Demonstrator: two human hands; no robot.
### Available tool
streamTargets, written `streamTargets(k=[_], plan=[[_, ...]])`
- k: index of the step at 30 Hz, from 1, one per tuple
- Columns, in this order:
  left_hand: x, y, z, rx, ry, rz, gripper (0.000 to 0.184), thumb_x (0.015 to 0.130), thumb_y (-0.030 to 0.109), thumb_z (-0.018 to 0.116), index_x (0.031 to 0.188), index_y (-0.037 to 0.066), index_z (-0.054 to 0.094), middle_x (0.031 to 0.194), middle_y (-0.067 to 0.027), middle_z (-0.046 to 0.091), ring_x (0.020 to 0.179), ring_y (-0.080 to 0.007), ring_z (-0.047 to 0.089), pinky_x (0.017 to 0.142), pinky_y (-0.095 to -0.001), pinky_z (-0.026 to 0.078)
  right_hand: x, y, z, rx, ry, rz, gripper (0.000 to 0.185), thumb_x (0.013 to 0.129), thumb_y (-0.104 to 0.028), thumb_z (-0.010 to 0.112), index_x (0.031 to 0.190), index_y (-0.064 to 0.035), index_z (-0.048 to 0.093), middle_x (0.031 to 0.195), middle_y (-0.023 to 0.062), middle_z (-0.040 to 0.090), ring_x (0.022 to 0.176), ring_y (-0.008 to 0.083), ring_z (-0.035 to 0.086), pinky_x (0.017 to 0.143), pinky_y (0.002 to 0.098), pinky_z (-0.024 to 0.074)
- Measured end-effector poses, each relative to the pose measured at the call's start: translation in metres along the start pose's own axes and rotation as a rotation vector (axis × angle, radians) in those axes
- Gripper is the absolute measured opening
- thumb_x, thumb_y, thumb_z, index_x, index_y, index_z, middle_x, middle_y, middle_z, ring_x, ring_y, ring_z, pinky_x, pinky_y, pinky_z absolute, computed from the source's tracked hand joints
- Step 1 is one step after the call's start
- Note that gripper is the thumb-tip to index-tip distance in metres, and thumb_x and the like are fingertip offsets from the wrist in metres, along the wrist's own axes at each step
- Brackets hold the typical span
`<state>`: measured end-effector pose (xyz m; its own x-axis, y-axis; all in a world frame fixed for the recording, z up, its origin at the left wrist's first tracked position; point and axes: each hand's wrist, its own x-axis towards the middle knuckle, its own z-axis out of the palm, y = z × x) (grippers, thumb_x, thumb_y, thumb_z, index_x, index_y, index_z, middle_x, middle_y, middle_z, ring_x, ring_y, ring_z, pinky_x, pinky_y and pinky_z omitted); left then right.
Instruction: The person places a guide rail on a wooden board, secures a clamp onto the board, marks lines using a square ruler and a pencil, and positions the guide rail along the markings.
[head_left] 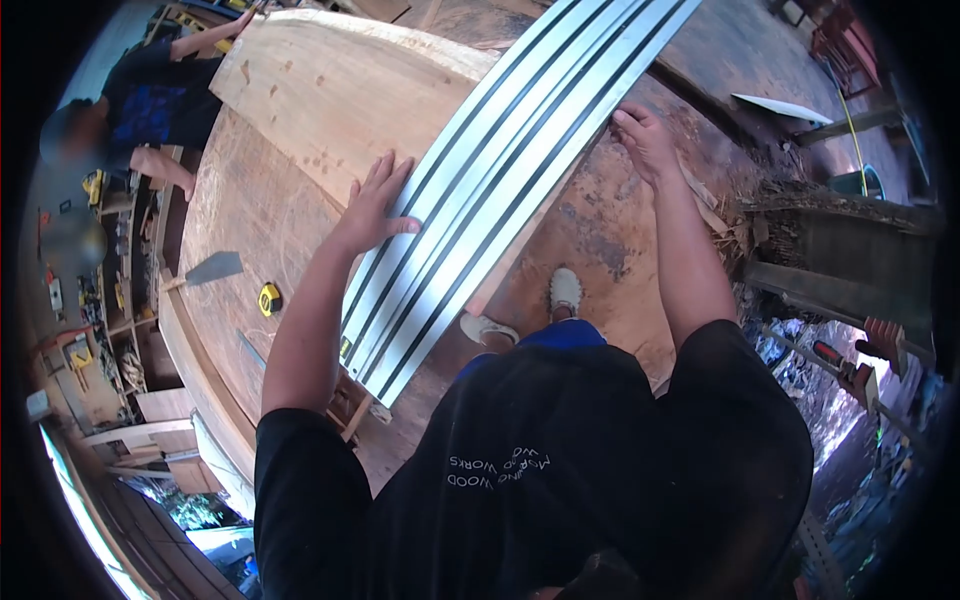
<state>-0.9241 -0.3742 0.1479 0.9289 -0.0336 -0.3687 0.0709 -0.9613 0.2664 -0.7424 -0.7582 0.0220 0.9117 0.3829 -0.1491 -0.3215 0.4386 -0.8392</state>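
A long silver metal panel with dark lengthwise stripes lies slantwise across a wide wooden board on the workbench. My left hand rests at the panel's left edge, fingers spread over the board and thumb on the metal. On the other side, my right hand is at the panel's right edge, its fingers bent and their tips against the edge. The panel's near end reaches toward my body, over the bench's edge.
A yellow tape measure and a saw blade lie on the bench's left part. Another person stands at the upper left, an arm at the board's end. Tool shelves are at the left, rough timber at the right.
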Motion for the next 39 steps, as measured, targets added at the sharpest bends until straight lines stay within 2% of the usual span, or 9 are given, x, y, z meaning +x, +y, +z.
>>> streamTargets(k=[4,7,11,16,22,26,33,38,39], plan=[[-0.002,-0.004,0.004,-0.022,0.023,0.015,0.101,0.063,0.046,0.077,0.147,0.021,0.026,0.155,-0.0161,0.011,0.144,-0.0312,0.006,0.111,-0.0598,0.008,-0.011,0.001,0.012,-0.020,0.010,-0.043,0.026,0.087,-0.013,0.065,0.110,-0.0022,0.059,0.093,0.0040,0.062,0.083,0.0128,0.058,0.069,0.0265,0.0449],[-0.004,-0.006,0.006,-0.055,0.039,0.019,0.100,0.063,0.045,0.077,0.147,0.022,0.027,0.155,-0.0149,0.011,0.144,-0.0305,0.006,0.111,-0.0584,0.005,-0.021,0.004,0.023,-0.173,0.130,-0.085,0.047,0.087,-0.014,0.065,0.128,-0.0007,0.046,0.103,0.0067,0.059,0.085,0.0131,0.058,0.068,0.0257,0.0457],[-0.003,-0.012,0.010,-0.072,0.052,0.034,0.099,0.063,0.046,0.077,0.146,0.023,0.028,0.155,-0.0137,0.010,0.144,-0.0296,0.006,0.112,-0.0572,0.003,-0.043,0.011,0.043,-0.259,0.117,-0.113,0.055,0.087,-0.013,0.064,0.134,0.0008,0.040,0.107,0.0089,0.057,0.088,0.0147,0.059,0.070,0.0269,0.0469],[-0.004,-0.020,0.018,-0.068,0.091,0.105,0.095,0.066,0.050,0.074,0.146,0.025,0.029,0.155,-0.0139,0.009,0.144,-0.0300,0.006,0.111,-0.0585,0.003,-0.075,0.014,0.076,-0.436,0.225,-0.177,0.061,0.089,-0.016,0.062,0.140,0.0000,0.033,0.128,0.0153,0.048,0.101,0.0188,0.057,0.073,0.0285,0.0491],[-0.008,-0.022,0.022,0.012,0.099,0.107,0.085,0.075,0.051,0.067,0.146,0.032,0.025,0.156,-0.0118,0.010,0.144,-0.0287,0.005,0.110,-0.0616,0.004,-0.084,0.024,0.087,-0.390,0.346,-0.114,0.049,0.094,-0.026,0.055,0.135,-0.0013,0.043,0.125,0.0118,0.052,0.102,0.0181,0.055,0.073,0.0280,0.0496],[-0.009,-0.026,0.026,-0.005,0.140,0.146,0.080,0.078,0.049,0.066,0.146,0.028,0.029,0.155,-0.0126,0.013,0.144,-0.0294,0.007,0.110,-0.0623,0.001,-0.101,0.032,0.112,-0.425,0.418,-0.100,0.040,0.094,-0.022,0.055,0.130,-0.0042,0.050,0.120,0.0059,0.055,0.096,0.0149,0.056,0.071,0.0279,0.0489],[-0.024,-0.022,0.033,-0.002,0.193,0.139,0.072,0.083,0.047,0.061,0.145,0.025,0.032,0.154,-0.0103,0.018,0.144,-0.0278,0.011,0.111,-0.0604,0.003,-0.121,0.039,0.131,-0.624,0.525,-0.118,0.042,0.093,-0.024,0.055,0.130,-0.0043,0.050,0.121,0.0092,0.055,0.101,0.0170,0.057,0.072,0.0284,0.0504],[-0.043,-0.019,0.045,-0.024,0.318,0.012,0.068,0.083,0.051,0.060,0.142,0.024,0.037,0.151,-0.0139,0.024,0.141,-0.0313,0.018,0.108,-0.0631,0.015,-0.075,0.008,0.084,-0.616,0.578,-0.100,0.041,0.093,-0.029,0.056,0.126,-0.0052,0.054,0.117,0.0080,0.057,0.097,0.0162,0.056,0.070,0.0291,0.0488],[-0.055,-0.015,0.045,-0.041,0.320,-0.050,0.067,0.084,0.044,0.063,0.140,0.019,0.040,0.150,-0.0183,0.026,0.139,-0.0340,0.023,0.109,-0.0561,0.023,-0.068,0.000,0.078,-0.580,0.570,-0.066,0.040,0.092,-0.031,0.056,0.124,-0.0059,0.056,0.116,0.0071,0.057,0.097,0.0159,0.056,0.071,0.0296,0.0480]])
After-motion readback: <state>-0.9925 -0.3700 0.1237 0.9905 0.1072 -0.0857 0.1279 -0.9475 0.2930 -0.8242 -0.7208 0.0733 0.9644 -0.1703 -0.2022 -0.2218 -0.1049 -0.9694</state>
